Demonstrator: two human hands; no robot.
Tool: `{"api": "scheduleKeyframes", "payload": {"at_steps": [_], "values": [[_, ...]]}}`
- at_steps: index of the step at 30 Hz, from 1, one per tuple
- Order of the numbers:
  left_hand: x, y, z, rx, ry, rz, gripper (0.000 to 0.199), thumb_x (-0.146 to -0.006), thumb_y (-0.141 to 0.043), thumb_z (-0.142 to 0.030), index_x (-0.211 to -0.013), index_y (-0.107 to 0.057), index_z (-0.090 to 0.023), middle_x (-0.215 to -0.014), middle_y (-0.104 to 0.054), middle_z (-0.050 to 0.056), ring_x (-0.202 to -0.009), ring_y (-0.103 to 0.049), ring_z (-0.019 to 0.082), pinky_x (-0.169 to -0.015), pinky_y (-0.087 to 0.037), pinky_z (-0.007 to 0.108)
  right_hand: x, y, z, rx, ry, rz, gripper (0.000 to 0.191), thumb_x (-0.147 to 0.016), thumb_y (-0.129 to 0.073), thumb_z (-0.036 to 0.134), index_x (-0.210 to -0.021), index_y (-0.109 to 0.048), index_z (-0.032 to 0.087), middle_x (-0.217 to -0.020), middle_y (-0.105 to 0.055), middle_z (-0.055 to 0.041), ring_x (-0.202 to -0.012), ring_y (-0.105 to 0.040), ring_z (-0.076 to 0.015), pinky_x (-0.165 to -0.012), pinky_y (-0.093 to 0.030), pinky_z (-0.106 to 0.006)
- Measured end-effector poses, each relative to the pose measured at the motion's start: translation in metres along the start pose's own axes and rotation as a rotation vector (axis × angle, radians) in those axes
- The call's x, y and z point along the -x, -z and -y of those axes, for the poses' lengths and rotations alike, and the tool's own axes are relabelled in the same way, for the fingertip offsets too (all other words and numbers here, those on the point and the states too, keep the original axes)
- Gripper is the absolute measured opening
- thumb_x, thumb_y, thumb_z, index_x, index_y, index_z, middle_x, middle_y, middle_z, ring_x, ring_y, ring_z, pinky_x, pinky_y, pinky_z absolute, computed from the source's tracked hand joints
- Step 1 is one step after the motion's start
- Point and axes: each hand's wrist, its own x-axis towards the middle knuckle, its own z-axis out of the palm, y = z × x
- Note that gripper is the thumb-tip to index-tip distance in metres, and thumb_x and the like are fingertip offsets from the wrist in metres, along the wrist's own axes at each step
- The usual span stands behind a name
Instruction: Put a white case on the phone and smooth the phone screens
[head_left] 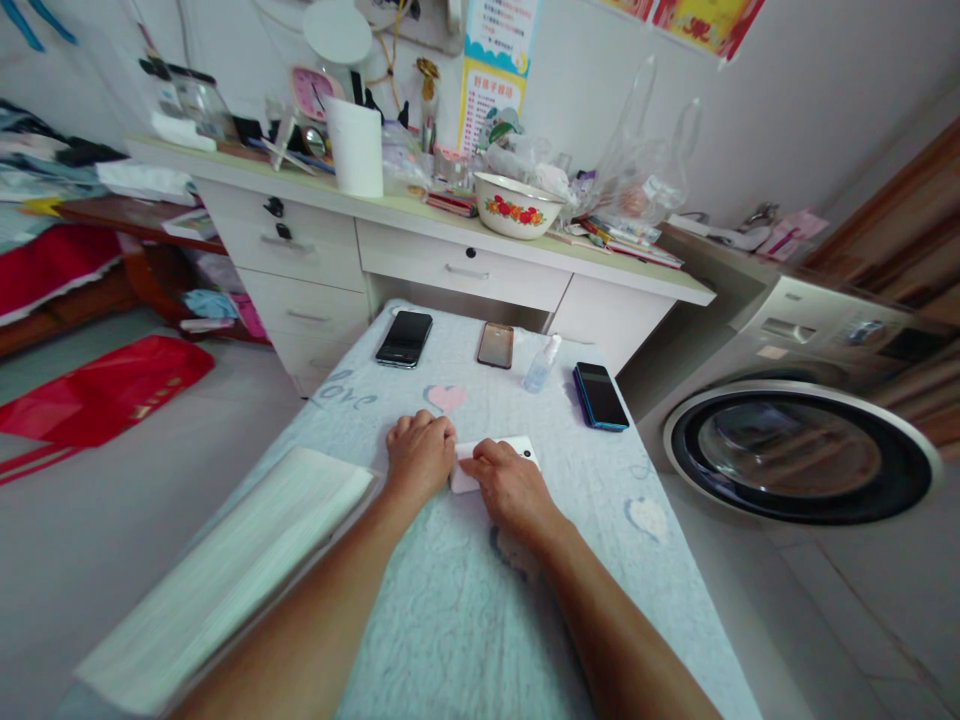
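Note:
A white smartphone (pixel 466 480) lies back up on the cloth-covered table, its dark camera lens (pixel 527 454) showing at the right end. At its left end my left hand (pixel 420 452) is closed, knuckles up, with the thumb side against the phone's edge. My right hand (pixel 514 488) lies over the middle of the phone, fingers bent and pressed together on its back. Whatever may be under those fingers is hidden. Beyond the hands are a black smartphone (pixel 405 338), a brownish phone case (pixel 496 345), a clear spray bottle (pixel 540 366) and a dark phone with a blue edge (pixel 600 396).
A folded pale cloth or pad (pixel 232 575) lies along the table's left side, beside my left forearm. Behind the table stands a white desk (pixel 465 262) bearing a floral enamel bowl (pixel 517 207) and a paper roll (pixel 356 150). A washing machine (pixel 795 450) is at the right.

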Motion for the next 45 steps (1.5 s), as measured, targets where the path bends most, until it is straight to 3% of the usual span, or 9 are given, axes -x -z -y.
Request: {"api": "scheduleKeyframes", "payload": {"at_steps": [5,10,14,19,27,39,45], "values": [[0.0,0.008,0.002,0.036,-0.044,0.095,0.02,-0.075,-0.048,-0.024,-0.091,-0.059,-0.026,-0.102,-0.057,0.004,-0.1,-0.046,0.026,-0.081,-0.034,0.037,-0.001,0.0,-0.006,0.023,-0.109,0.01,0.031,-0.096,-0.033,0.025,-0.109,-0.061,0.028,-0.107,-0.054,-0.0036,-0.094,-0.048,-0.0174,-0.071,-0.035,-0.024],[0.005,0.016,0.002,0.081,-0.155,0.259,0.042,-0.062,-0.059,-0.032,-0.103,-0.051,-0.025,-0.108,-0.051,0.004,-0.104,-0.044,0.026,-0.087,-0.034,0.037,-0.004,-0.001,-0.017,0.038,-0.21,-0.053,0.03,-0.096,-0.034,0.024,-0.106,-0.061,0.028,-0.105,-0.054,-0.0033,-0.094,-0.047,-0.0173,-0.07,-0.035,-0.025],[0.007,0.018,0.003,0.062,-0.178,0.279,0.054,-0.056,-0.065,-0.039,-0.105,-0.046,-0.024,-0.11,-0.049,0.005,-0.106,-0.044,0.026,-0.089,-0.034,0.037,-0.005,-0.001,-0.023,0.045,-0.292,-0.072,0.029,-0.095,-0.035,0.022,-0.105,-0.062,0.027,-0.105,-0.055,-0.0042,-0.096,-0.048,-0.018,-0.07,-0.035,-0.025],[0.007,0.019,0.005,0.028,-0.185,0.295,0.07,-0.045,-0.073,-0.052,-0.103,-0.046,-0.023,-0.11,-0.048,0.006,-0.107,-0.043,0.028,-0.088,-0.034,0.038,-0.006,-0.002,-0.026,0.052,-0.293,-0.11,0.028,-0.093,-0.036,0.018,-0.102,-0.061,0.025,-0.103,-0.056,-0.0037,-0.096,-0.049,-0.0175,-0.071,-0.035,-0.024],[0.005,0.016,0.006,0.036,-0.168,0.295,0.064,-0.049,-0.073,-0.049,-0.101,-0.048,-0.024,-0.11,-0.048,0.006,-0.107,-0.043,0.028,-0.086,-0.035,0.037,-0.009,0.006,-0.027,0.039,-0.28,-0.043,0.025,-0.094,-0.038,0.021,-0.099,-0.062,0.023,-0.099,-0.057,-0.0046,-0.093,-0.051,-0.0163,-0.074,-0.036,-0.025],[0.005,0.016,0.006,0.056,-0.16,0.304,0.059,-0.053,-0.071,-0.045,-0.102,-0.047,-0.025,-0.111,-0.048,0.005,-0.107,-0.043,0.027,-0.085,-0.036,0.036,-0.012,-0.006,-0.022,0.016,-0.326,-0.11,0.029,-0.093,-0.036,0.019,-0.101,-0.063,0.024,-0.103,-0.057,-0.0048,-0.094,-0.049,-0.0175,-0.074,-0.037,-0.025],[0.004,0.014,0.006,0.064,-0.164,0.278,0.06,-0.051,-0.073,-0.044,-0.102,-0.048,-0.025,-0.11,-0.049,0.004,-0.105,-0.044,0.027,-0.084,-0.036,0.036,-0.019,-0.008,-0.014,0.008,-0.249,-0.112,0.029,-0.093,-0.036,0.019,-0.103,-0.063,0.025,-0.106,-0.057,-0.0034,-0.095,-0.048,-0.0174,-0.071,-0.038,-0.025]]}}
